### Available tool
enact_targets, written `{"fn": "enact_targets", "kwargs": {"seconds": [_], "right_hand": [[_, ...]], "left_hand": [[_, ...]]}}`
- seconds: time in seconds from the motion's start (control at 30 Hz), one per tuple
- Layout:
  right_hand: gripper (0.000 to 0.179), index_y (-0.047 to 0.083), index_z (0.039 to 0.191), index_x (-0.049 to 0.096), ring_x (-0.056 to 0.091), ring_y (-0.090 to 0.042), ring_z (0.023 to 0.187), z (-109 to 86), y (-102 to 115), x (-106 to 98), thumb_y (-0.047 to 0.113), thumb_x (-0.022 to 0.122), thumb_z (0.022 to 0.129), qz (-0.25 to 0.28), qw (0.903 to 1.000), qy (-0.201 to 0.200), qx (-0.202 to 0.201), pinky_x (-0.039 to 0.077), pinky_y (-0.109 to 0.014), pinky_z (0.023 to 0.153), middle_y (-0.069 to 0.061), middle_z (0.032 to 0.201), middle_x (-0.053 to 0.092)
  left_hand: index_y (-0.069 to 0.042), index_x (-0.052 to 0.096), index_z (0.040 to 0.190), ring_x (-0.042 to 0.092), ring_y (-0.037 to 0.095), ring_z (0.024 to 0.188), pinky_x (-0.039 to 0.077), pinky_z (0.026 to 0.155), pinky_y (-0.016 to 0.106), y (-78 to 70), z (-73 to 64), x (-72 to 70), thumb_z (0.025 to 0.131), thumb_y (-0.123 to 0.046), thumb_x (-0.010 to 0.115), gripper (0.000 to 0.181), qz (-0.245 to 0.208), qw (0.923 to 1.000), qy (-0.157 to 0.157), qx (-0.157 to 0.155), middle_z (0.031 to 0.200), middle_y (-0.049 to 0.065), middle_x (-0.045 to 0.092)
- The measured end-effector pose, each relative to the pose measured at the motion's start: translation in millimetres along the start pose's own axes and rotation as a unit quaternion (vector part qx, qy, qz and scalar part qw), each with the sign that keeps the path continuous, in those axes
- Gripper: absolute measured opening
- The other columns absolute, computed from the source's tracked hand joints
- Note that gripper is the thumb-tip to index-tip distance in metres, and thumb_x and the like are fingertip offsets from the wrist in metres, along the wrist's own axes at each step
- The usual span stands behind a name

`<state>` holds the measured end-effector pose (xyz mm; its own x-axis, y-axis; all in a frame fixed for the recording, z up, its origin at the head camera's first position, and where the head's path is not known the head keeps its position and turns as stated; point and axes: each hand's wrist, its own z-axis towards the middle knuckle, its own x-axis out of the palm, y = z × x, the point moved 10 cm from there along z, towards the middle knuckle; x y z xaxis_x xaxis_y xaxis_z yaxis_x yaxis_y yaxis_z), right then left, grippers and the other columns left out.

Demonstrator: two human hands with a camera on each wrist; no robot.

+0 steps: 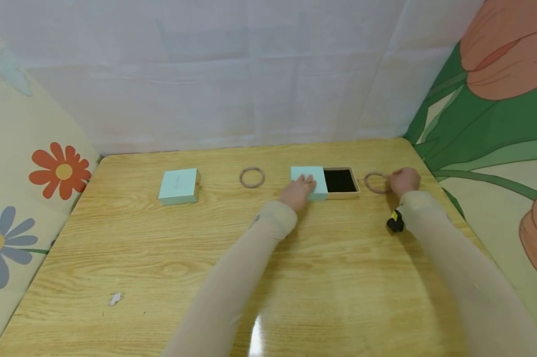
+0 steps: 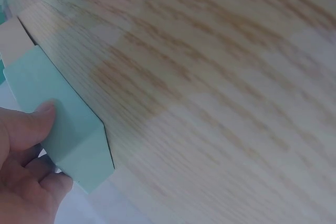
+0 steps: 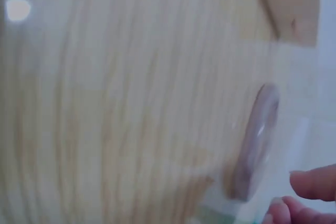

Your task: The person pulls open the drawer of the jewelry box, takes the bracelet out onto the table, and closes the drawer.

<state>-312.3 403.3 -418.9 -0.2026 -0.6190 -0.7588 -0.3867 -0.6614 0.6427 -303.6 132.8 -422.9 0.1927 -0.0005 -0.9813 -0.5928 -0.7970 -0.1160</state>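
Observation:
My left hand (image 1: 297, 192) lies over the mint-green sleeve (image 1: 310, 171) of a small box. In the left wrist view, the thumb presses the sleeve's side face (image 2: 63, 93) while the fingers bend over its edge. The box's drawer (image 1: 339, 181), lined in black, sticks out of the sleeve to the right and has nothing in it. Right of the drawer, a mauve bangle (image 1: 367, 186) lies on the table, with my right hand (image 1: 404, 182) at its right edge. Thumb and fingers (image 3: 315, 183) show a gap to the bangle (image 3: 257, 145) in the right wrist view.
A second mint-green box (image 1: 179, 186), closed, sits at the left of the wooden table (image 1: 206, 263). Another mauve bangle (image 1: 240, 177) lies between the boxes. A white scrap (image 1: 115, 299) is at front left. A pale curtain (image 1: 232, 99) hangs behind; flowered panels flank both sides.

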Motion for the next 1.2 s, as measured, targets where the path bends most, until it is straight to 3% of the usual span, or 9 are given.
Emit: {"fn": "enact_targets", "kwargs": {"seconds": [0.1, 0.17, 0.27, 0.4, 0.57, 0.73, 0.87, 1.2], "right_hand": [[0.037, -0.019, 0.116, 0.058, 0.055, -0.041, 0.102, -5.2, 12, 1, 0.011, 0.052, 0.095, 0.017, 0.9996, -0.002, -0.024, 0.051, -0.031, 0.075, -0.035, 0.115, 0.058], [0.037, -0.019, 0.114, 0.06, 0.057, -0.037, 0.095, -8.1, 18, 4, 0.011, 0.051, 0.094, 0.023, 0.999, 0.004, -0.038, 0.047, -0.02, 0.064, -0.034, 0.11, 0.06], [0.038, -0.019, 0.114, 0.06, 0.057, -0.035, 0.095, -12.0, 26, 10, 0.013, 0.052, 0.095, 0.034, 0.998, 0.023, -0.049, 0.041, -0.014, 0.06, -0.034, 0.109, 0.06], [0.041, -0.02, 0.116, 0.059, 0.057, -0.026, 0.09, -16.4, 32, 17, 0.015, 0.053, 0.096, 0.057, 0.9955, 0.052, -0.055, 0.042, -0.013, 0.061, -0.028, 0.104, 0.063], [0.037, -0.023, 0.115, 0.056, 0.056, -0.003, 0.063, -19.0, 38, 28, 0.008, 0.053, 0.096, 0.116, 0.9863, 0.094, -0.069, 0.05, -0.015, 0.055, -0.003, 0.072, 0.065], [0.036, -0.027, 0.119, 0.05, 0.059, 0.0, 0.056, -20.9, 40, 42, 0.001, 0.049, 0.097, 0.18, 0.9718, 0.142, -0.056, 0.054, -0.017, 0.053, 0.005, 0.066, 0.063], [0.036, -0.028, 0.118, 0.049, 0.058, 0.001, 0.054, -21.7, 44, 50, 0.0, 0.049, 0.096, 0.182, 0.9692, 0.153, -0.064, 0.053, -0.015, 0.051, 0.008, 0.064, 0.063], [0.037, -0.026, 0.116, 0.052, 0.055, 0.001, 0.051, -18.8, 46, 58, 0.005, 0.054, 0.096, 0.137, 0.9742, 0.168, -0.064, 0.051, -0.015, 0.049, 0.008, 0.058, 0.059]], "left_hand": [[-0.011, 0.038, 0.15, 0.022, 0.025, 0.145, 0.027, 0.116, 0.04, -0.3, -0.3, -0.7, 0.1, 0.007, 0.043, 0.053, -0.002, 1.0, 0.001, 0.002, 0.158, 0.005, 0.025], [-0.01, 0.038, 0.149, 0.023, 0.025, 0.145, 0.027, 0.116, 0.04, -0.7, -0.7, -1.1, 0.1, 0.007, 0.043, 0.053, 0.0, 1.0, 0.003, 0.004, 0.158, 0.005, 0.025], [-0.011, 0.039, 0.149, 0.023, 0.024, 0.145, 0.027, 0.116, 0.04, -0.4, -1.8, -2.1, 0.1, 0.007, 0.043, 0.053, -0.003, 1.0, 0.002, 0.003, 0.158, 0.005, 0.026], [-0.011, 0.038, 0.15, 0.022, 0.024, 0.145, 0.026, 0.116, 0.039, 1.0, -2.8, -2.1, 0.099, 0.008, 0.043, 0.054, -0.008, 1.0, 0.005, 0.0, 0.158, 0.004, 0.025], [-0.012, 0.038, 0.15, 0.022, 0.023, 0.145, 0.026, 0.116, 0.038, 1.0, -2.3, -1.3, 0.099, 0.008, 0.044, 0.055, -0.007, 1.0, 0.006, 0.0, 0.158, 0.004, 0.025], [-0.011, 0.038, 0.15, 0.021, 0.024, 0.145, 0.026, 0.116, 0.039, 0.4, -1.2, -0.8, 0.099, 0.008, 0.044, 0.055, -0.005, 1.0, 0.007, 0.003, 0.158, 0.005, 0.025], [-0.012, 0.037, 0.15, 0.021, 0.024, 0.146, 0.025, 0.117, 0.039, 0.8, -1.8, -0.5, 0.099, 0.009, 0.043, 0.055, -0.009, 0.9999, 0.007, 0.002, 0.158, 0.005, 0.024], [-0.012, 0.037, 0.15, 0.02, 0.023, 0.146, 0.023, 0.117, 0.038, 0.1, -2.7, -1.7, 0.1, 0.008, 0.041, 0.054, -0.013, 0.9999, 0.006, 0.001, 0.159, 0.004, 0.024]]}}
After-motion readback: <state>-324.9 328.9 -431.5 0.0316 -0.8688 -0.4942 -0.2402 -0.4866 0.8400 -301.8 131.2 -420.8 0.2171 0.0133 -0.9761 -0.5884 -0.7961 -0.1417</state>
